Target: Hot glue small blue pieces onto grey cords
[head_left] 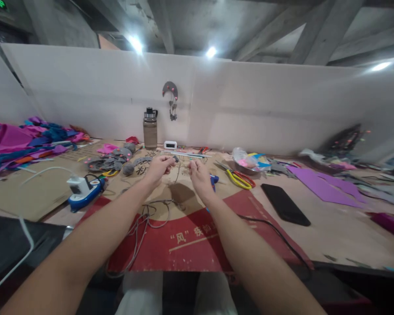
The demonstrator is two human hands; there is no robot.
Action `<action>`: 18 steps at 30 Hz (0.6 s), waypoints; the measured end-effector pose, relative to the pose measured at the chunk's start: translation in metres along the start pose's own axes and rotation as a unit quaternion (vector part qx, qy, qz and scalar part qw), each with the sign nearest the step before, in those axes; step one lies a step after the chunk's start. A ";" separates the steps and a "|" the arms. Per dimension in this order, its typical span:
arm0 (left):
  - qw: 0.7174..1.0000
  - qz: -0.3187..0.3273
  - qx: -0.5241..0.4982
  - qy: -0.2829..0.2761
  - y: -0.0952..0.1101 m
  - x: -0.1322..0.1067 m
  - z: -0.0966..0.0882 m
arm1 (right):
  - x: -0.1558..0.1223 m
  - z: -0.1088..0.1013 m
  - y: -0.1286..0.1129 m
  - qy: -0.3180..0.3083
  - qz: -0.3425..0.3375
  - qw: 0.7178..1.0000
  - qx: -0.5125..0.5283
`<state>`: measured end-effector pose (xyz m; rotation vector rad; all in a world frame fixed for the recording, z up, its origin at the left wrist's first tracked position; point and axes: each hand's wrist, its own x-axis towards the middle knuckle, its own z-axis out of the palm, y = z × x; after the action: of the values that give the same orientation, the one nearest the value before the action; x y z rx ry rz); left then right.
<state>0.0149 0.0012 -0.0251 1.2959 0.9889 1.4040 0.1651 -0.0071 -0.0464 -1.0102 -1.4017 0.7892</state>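
My left hand (160, 169) is closed in a pinch above the cardboard, with a small dark grey piece (175, 159) at its fingertips. A thin grey cord (178, 171) hangs just beside that piece. A short gap to the right, my right hand (199, 174) is also pinched, and whatever its fingertips hold is too small to make out. Loose loops of grey cord (147, 216) lie on the red-printed cardboard (197, 245) below. Partly hidden behind my right hand is a blue tool handle (213, 180).
Yellow-handled scissors (238, 179), a black phone (285, 204) and a bowl (246, 165) lie to the right. On the left are grey felt pieces (108, 161), a power strip (85, 194) and coloured fabric (22, 140). A bottle (150, 131) stands behind, below a hanging moon ornament (170, 92).
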 end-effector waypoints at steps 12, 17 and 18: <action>0.999 0.029 0.026 -0.033 0.001 -0.004 0.006 | 0.006 0.010 0.006 -0.013 -0.032 0.999 -0.005; 0.994 0.063 0.079 -0.034 0.000 -0.005 0.009 | 0.003 0.010 -0.001 -0.016 -0.041 0.999 0.014; 0.993 0.067 0.088 -0.035 0.000 -0.005 0.009 | 0.002 0.010 -0.002 -0.017 -0.041 0.999 0.017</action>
<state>0.0242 -0.0044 -0.0250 1.5565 1.0117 1.3844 0.1550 -0.0049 -0.0444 -0.9105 -1.4445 0.7705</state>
